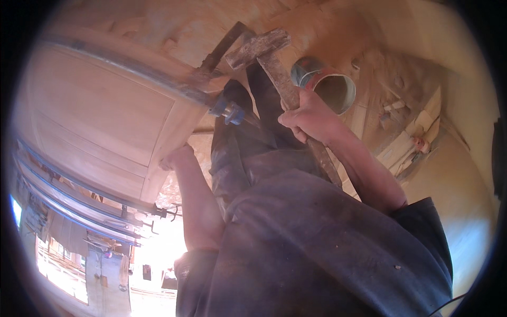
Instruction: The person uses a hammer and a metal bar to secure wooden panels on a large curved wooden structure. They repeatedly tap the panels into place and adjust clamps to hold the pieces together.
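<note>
My right hand [311,119] is closed round the handle of a worn wooden mallet [282,79], its blocky head raised above my legs. Part of the handle sticks out below the fist. At the left lies a pale wooden panel door [105,116] with framed edges. My left hand [178,157] is at the door's near right edge, fingers bent over it and partly hidden. A long metal bar clamp [142,68] runs along the door's far side; its blue end piece [228,111] sits close to my legs.
More blue bar clamps [79,198] line the door's near side. A dark steel bar [224,47] stands beyond the mallet. Right of my fist is a red and green bucket [346,90] on its side. Wood offcuts [417,127] litter the dusty floor.
</note>
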The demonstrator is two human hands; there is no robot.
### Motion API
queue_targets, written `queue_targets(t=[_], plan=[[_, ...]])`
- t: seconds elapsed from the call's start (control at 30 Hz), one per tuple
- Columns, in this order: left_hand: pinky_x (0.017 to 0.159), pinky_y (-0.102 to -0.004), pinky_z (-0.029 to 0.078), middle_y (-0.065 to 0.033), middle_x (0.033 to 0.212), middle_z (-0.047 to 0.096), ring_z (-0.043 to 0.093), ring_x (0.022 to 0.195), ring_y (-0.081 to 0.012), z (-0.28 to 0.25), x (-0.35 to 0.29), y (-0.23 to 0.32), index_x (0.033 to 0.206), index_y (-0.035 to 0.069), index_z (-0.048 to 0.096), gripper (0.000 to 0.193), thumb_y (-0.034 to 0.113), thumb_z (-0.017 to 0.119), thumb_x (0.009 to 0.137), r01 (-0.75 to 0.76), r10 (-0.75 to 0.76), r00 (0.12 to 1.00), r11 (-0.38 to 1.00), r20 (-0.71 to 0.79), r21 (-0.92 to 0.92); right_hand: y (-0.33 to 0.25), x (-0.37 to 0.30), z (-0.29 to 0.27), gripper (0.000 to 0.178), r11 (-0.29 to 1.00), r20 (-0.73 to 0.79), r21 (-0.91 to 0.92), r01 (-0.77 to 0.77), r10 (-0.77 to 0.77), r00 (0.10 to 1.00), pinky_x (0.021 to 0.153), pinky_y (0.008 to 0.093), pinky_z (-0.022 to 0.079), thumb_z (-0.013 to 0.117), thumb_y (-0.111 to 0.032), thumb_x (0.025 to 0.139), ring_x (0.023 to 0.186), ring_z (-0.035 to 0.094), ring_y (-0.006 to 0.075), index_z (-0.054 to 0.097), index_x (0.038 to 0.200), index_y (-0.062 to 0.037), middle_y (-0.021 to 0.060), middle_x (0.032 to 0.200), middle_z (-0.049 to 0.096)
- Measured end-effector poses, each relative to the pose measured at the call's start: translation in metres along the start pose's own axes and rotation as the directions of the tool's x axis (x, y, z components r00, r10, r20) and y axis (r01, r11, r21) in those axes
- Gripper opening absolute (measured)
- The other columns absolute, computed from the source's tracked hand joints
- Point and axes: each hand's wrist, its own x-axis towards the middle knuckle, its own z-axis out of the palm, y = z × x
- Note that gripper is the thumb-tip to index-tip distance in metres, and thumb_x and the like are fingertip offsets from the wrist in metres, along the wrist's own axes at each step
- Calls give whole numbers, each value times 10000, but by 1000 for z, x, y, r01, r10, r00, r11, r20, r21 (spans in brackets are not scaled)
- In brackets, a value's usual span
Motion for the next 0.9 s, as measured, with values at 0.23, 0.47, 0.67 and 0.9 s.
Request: queue_targets(t=[0.23,0.47,0.67,0.9], plan=[[1138,-421,377,-26,1559,513,499,1408,-202,5,-20,-6,1512,166,496,576,508,351,1072,-62,61,998,946,11,318,-51,25,26,246,995,59,-94,33,-28,998,407,313,403,654,-27,813,420,522,142,536,1019,39,57,597,543],[1207,-399,307,-23,1623,458,445,1469,-183,12,-20,-4,1567,158,449,613,518,313,1090,-33,30,999,886,13,463,-84,48,62,227,933,72,-355,59,-36,997,400,312,409,650,-20,788,410,508,150,573,995,32,53,581,537],[1246,-370,246,-37,1676,364,359,1522,-179,5,-8,-14,1606,140,387,648,525,321,1089,2,16,996,980,-91,197,-118,73,2,115,881,-36,-465,-90,82,996,432,289,418,685,-82,826,452,530,134,591,834,-15,18,576,524],[1280,-329,175,-64,1737,226,235,1583,-181,0,24,-34,1647,113,303,709,534,354,1079,-29,-9,996,907,-88,-420,-151,109,-55,140,987,-365,49,152,-124,923,466,325,435,650,-120,914,468,528,118,619,791,-61,12,574,536]])
